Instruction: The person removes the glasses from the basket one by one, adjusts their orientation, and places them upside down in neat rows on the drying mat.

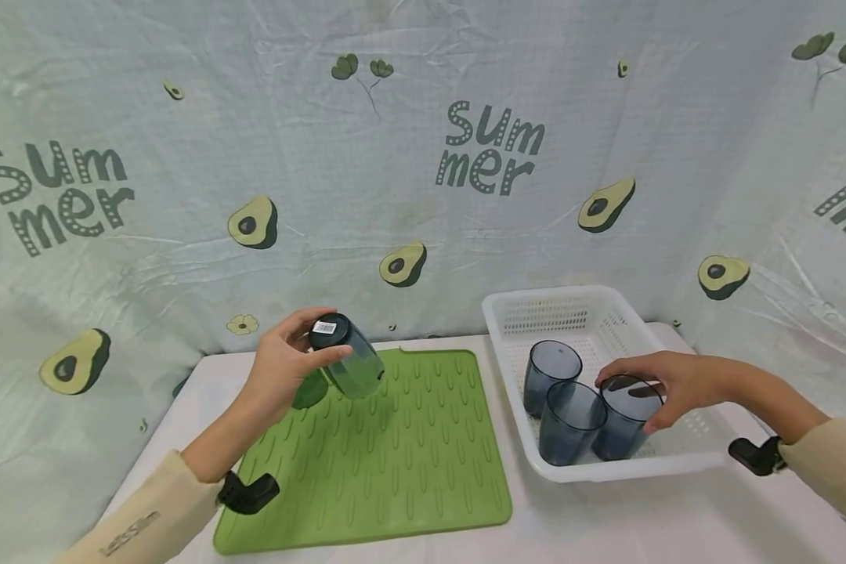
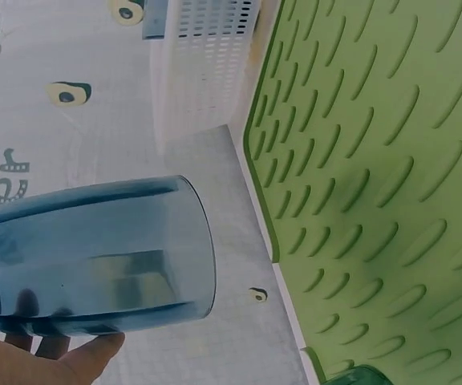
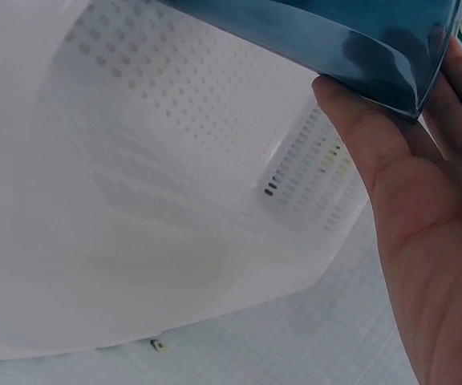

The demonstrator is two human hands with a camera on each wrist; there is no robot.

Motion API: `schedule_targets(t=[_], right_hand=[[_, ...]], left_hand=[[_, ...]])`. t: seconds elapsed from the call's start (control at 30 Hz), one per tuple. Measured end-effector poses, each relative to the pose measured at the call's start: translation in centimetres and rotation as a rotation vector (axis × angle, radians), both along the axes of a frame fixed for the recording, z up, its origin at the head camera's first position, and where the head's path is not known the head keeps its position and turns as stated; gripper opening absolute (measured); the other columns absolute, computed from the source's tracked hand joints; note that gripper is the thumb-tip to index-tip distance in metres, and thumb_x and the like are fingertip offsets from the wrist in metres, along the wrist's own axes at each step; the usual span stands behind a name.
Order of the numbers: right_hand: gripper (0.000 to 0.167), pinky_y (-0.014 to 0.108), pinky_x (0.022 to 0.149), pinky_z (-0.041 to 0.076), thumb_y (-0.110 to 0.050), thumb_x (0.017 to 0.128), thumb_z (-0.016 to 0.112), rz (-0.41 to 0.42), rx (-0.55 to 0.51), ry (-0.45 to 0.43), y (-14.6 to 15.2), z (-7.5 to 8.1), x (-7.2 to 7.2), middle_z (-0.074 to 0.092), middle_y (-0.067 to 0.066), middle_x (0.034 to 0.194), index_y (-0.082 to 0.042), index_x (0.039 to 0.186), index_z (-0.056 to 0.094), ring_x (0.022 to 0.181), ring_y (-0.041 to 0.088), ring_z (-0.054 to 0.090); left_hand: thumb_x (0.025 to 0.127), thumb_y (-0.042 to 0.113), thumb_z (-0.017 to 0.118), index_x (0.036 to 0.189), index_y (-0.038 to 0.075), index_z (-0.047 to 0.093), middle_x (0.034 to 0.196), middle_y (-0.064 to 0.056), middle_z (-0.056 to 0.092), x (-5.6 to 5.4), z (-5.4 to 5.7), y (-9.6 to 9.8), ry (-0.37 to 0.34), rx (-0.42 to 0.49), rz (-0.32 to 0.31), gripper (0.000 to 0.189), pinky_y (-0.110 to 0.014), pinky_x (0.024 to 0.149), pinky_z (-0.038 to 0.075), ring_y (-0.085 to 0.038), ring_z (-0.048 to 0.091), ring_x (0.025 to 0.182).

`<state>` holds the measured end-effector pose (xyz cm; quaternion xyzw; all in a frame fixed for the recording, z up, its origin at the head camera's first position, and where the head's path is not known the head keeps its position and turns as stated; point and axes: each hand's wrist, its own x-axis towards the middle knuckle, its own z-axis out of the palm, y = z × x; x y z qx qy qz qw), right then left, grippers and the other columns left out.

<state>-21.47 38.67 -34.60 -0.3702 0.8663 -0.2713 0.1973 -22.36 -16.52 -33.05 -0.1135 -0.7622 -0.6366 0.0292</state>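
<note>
My left hand (image 1: 285,356) grips a blue-tinted drinking glass (image 1: 356,364) near its base, tilted over the green ridged mat, its labelled bottom toward me and its mouth pointing away. In the left wrist view the same glass (image 2: 103,257) appears empty. My right hand (image 1: 684,384) holds another blue glass (image 1: 623,423) by its rim, thumb on the near side. That glass stands upright in the white basket, beside two more glasses, one in front (image 1: 567,439) and one behind (image 1: 546,376). Part of a green rounded thing (image 1: 310,390) shows on the mat behind my left hand.
The green mat (image 1: 395,470) covers the left and middle of the white table (image 1: 557,525). A white perforated basket (image 1: 578,472) stands at its right. Behind the table hangs a pale cloth (image 1: 338,172) printed with avocados and lettering.
</note>
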Motion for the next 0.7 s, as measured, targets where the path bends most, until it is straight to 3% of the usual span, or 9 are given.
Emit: schedule_targets(t=[0.37,0.7], right_hand=[[0.071,0.026,0.097,0.053,-0.019,0.081,0.085,-0.001,0.003,0.006,-0.2,-0.4,-0.2,0.057,0.002,0.140,-0.014,0.143,0.053,0.128,-0.004,0.049],[0.071,0.028,0.095,0.054,-0.020,0.081,0.086,-0.007,0.001,0.013,-0.1,-0.1,0.0,0.057,0.002,0.140,-0.014,0.144,0.053,0.128,-0.005,0.048]], left_hand=[[0.089,0.014,0.081,0.143,0.014,0.055,0.143,-0.007,0.051,-0.7,-0.1,-0.3,-0.033,0.002,0.014,0.061,-0.023,0.091,0.055,-0.008,0.059,0.118],[0.089,0.013,0.081,0.145,0.011,0.053,0.145,-0.010,0.050,-2.0,-1.1,-0.6,-0.030,-0.031,0.016,0.063,-0.022,0.089,0.056,-0.006,0.059,0.116]])
